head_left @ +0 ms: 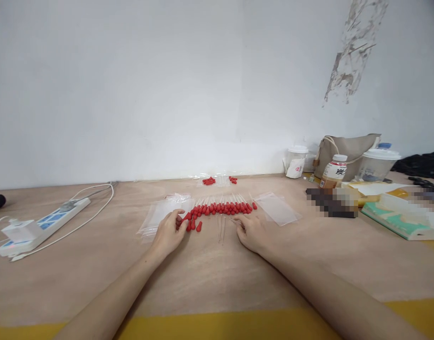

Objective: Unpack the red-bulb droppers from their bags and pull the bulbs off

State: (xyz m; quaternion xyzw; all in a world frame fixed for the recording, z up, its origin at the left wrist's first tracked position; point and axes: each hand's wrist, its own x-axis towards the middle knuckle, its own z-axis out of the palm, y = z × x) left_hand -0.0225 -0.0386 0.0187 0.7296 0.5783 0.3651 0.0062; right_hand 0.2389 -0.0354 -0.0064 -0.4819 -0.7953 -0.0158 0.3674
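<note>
My left hand (170, 232) is at the left end of a row of droppers (224, 208) with red rubber bulbs and thin pale tubes. Its thumb and fingers close on a red rubber bulb (186, 217), partly hidden by the fingertips. Beside them lie a few loose red bulbs (199, 226). My right hand (251, 231) rests on the table just below the row, fingers curled in, pinching the end of a thin clear tube (232, 218). Between the hands lie several bare thin tubes (222, 231), hard to make out singly.
Clear plastic bags lie left (158, 215) and right (278, 208) of the row. Bagged red bulbs (209, 181) sit near the wall. A power strip (43, 226) with a white cable is at left. At right stand lidded cups (296, 162), a bottle (334, 172) and a grey bag (355, 153).
</note>
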